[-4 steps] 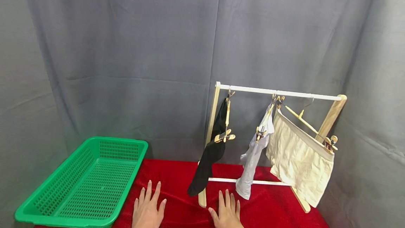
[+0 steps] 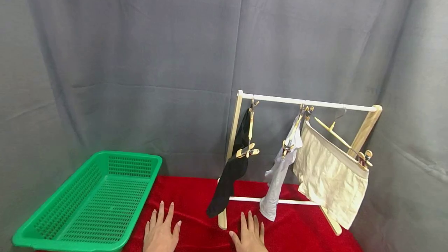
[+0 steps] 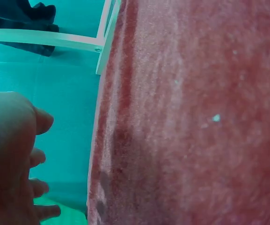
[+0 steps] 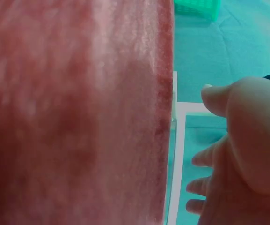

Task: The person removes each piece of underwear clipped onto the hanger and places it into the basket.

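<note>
Evenly and softly lit from the front in the head view; faint shadows only on the grey backdrop (image 2: 140, 49), slight bending toward the edges. Sharp there, no glare. Blurred and close-up in both wrist views, with a colour cast, possibly from white balance.

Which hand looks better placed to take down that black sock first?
Probably the right hand: it lies flat on the red cloth just below the black sock. The left hand rests nearer the green basket.

A staged recording set: grey backdrop curtain (image 2: 140, 49) behind a red-clothed table (image 2: 196, 201).
</note>
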The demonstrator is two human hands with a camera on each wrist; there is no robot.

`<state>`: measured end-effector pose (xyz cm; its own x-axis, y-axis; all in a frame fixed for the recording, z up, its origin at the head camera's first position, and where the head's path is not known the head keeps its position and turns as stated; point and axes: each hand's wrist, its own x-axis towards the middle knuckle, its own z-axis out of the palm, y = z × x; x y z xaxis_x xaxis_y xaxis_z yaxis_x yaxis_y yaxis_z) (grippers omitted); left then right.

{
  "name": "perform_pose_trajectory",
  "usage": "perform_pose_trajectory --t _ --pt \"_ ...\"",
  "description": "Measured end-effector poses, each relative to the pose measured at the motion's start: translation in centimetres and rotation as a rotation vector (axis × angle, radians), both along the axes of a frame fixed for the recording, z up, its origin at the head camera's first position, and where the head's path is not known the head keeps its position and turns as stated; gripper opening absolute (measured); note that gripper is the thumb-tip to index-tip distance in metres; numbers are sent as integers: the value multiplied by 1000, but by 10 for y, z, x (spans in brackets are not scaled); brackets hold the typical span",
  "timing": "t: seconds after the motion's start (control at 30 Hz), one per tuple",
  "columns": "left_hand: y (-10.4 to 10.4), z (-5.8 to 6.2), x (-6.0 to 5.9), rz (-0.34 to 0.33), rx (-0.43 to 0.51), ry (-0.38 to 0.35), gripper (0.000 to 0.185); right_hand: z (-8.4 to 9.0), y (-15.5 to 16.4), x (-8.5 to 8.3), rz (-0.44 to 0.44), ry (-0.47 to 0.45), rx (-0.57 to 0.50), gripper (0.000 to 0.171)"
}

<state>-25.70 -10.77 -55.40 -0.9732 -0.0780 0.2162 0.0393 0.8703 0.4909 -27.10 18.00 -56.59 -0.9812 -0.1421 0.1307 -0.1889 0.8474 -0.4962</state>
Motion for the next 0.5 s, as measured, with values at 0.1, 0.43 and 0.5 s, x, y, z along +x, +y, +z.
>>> perform_pose_trajectory --t 0.1,0.43,0.5 --pt "-1 3 0 -21 17 -5 62 2 3 1 12 -39 12 73" --pt "-2 23 -15 -243 181 47 39 6 36 10 55 -44 71 72" --pt "-1 26 -20 -274 215 65 35 6 46 14 63 -19 89 71"
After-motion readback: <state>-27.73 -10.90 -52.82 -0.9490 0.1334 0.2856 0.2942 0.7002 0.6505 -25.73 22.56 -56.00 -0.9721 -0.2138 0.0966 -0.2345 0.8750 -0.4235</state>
